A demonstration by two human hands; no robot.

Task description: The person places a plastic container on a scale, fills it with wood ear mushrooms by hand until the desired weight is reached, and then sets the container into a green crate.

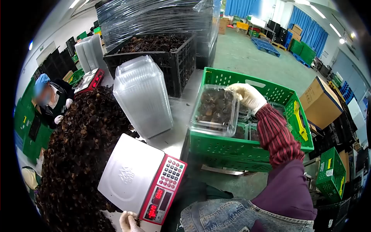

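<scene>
My right hand point(251, 96), in a white glove, grips the edge of a clear plastic box point(216, 108) filled with dark wood ear mushrooms. The box is tilted above the near left part of a green crate point(232, 141), where several similar filled boxes point(253, 133) lie. At the bottom edge, my gloved left hand point(129, 222) is beside the near corner of a red digital scale point(164, 185). Its fingers are bent together around something small and dark that I cannot make out. The scale's metal pan point(131, 170) carries nothing, and one red display reads 0.00.
A large heap of wood ear mushrooms point(81, 154) covers the table's left side. Behind the scale stands a stack of clear boxes point(143, 96); farther back is a black crate point(177, 65) of mushrooms. Across the heap, a person in a blue cap point(42, 79) works near another scale point(91, 81).
</scene>
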